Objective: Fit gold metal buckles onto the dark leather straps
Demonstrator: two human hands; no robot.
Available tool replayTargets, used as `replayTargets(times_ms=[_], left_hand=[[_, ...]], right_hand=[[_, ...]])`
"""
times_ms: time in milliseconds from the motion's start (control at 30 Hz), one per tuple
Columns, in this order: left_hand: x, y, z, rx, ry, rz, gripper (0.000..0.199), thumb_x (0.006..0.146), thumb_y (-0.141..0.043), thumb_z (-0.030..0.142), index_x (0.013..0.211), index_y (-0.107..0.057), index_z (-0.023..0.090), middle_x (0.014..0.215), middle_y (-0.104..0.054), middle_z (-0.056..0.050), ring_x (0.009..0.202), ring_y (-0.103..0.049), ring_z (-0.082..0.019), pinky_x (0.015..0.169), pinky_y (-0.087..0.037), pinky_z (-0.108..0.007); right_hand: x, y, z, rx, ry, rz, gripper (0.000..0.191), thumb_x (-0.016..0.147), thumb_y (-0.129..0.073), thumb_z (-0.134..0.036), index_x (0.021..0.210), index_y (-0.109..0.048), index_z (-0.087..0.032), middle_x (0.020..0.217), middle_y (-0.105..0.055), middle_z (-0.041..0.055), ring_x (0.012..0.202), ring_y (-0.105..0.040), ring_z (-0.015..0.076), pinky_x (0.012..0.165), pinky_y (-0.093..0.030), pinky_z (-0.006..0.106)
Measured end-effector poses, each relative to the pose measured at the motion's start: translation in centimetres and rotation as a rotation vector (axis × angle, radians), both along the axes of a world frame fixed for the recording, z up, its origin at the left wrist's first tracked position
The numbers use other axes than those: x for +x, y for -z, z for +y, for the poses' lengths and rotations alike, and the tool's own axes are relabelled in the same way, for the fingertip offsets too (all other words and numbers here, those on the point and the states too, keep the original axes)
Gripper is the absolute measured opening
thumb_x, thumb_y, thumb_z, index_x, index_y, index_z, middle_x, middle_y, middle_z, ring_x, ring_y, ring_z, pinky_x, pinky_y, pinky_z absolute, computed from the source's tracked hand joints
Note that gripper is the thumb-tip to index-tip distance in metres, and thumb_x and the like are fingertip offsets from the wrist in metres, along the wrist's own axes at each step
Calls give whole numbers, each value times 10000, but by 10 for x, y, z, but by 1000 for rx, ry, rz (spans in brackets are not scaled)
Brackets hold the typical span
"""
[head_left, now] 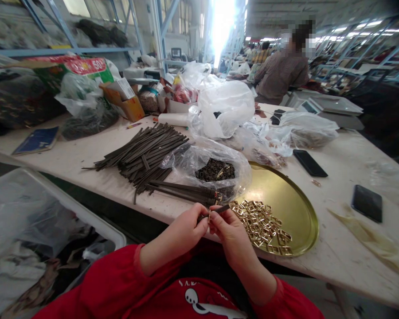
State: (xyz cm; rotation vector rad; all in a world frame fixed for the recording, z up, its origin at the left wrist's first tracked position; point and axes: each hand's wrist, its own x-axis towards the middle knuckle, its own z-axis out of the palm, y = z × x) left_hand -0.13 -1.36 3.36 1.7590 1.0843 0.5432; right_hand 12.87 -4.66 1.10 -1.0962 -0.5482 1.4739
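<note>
Dark strap (223, 208), short and narrow, sits just off the near-left rim of the round gold tray (279, 186), pinched between the fingertips of both hands. The left hand (189, 226) grips it with thumb and forefinger closed; the right hand (232, 232) does likewise, with a small gold buckle (209, 216) between them. The fingers hide how strap and buckle meet. The buckle could slip or twist if either pinch loosens, as it is tiny and probably slick; a forearm brushing the tray's rim might scatter its load.

The tray holds loose gold buckles (259, 221), heaped toward its near-left side. Left of the tray, a clear plastic bag (186, 155) gapes open around small dark pieces (216, 170); beyond that lies a pile of dark strips (153, 150). Farthest left of the tray, a white crate (121, 241) holds crumpled plastic and fabric-like scraps (16, 274)
</note>
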Motion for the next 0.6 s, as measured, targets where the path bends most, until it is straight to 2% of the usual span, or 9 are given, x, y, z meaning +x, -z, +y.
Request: replayTargets(times_ms=[67, 167, 333, 400, 500, 600], left_hand=[[1, 4, 0, -65, 10, -83, 99, 824, -444, 258, 810, -499, 177, 754, -613, -5, 712, -555, -134, 682, -407, -238], [0, 9, 2, -171, 17, -170, 134, 818, -473, 298, 784, -486, 169, 702, -586, 6, 672, -543, -123, 655, -416, -242], [0, 18, 6, -353, 6, -338, 200, 799, -515, 351, 768, -471, 159, 685, -561, 14, 645, -527, -104, 642, -422, -242], [-1, 22, 8, -396, 12, -382, 198, 790, -532, 343, 769, -469, 156, 695, -565, 10, 655, -531, -103, 649, -426, -241], [-3, 25, 9, -399, 12, -387, 181, 792, -530, 326, 771, -471, 156, 714, -578, 2, 676, -544, -109, 660, -433, -246], [-5, 23, 10, -293, -4, -270, 190, 803, -510, 348, 776, -488, 161, 737, -600, -11, 700, -556, -126, 672, -438, -255]], right_hand=[[-3, 5, -2, 46, 1, -79, 195, 688, -680, -343, 779, -611, -185, 622, -554, -43, 531, -465, 63, 507, -391, 187], [-5, 10, -2, 49, -26, -80, 209, 718, -641, -379, 722, -567, -184, 616, -535, -44, 534, -463, 79, 525, -390, 213], [-4, 7, 0, 86, -23, -224, 224, 741, -612, -379, 662, -548, -180, 578, -537, -45, 544, -465, 89, 559, -384, 226], [-3, 6, 1, 77, -39, -212, 212, 738, -616, -369, 667, -555, -179, 583, -542, -44, 546, -465, 87, 559, -380, 225], [-3, 6, 2, 46, -74, -102, 192, 737, -617, -367, 711, -575, -182, 624, -554, -38, 565, -481, 88, 582, -401, 233], [-3, 7, 3, 17, -63, -41, 204, 715, -636, -381, 773, -599, -189, 670, -576, -31, 583, -494, 90, 593, -416, 237]])
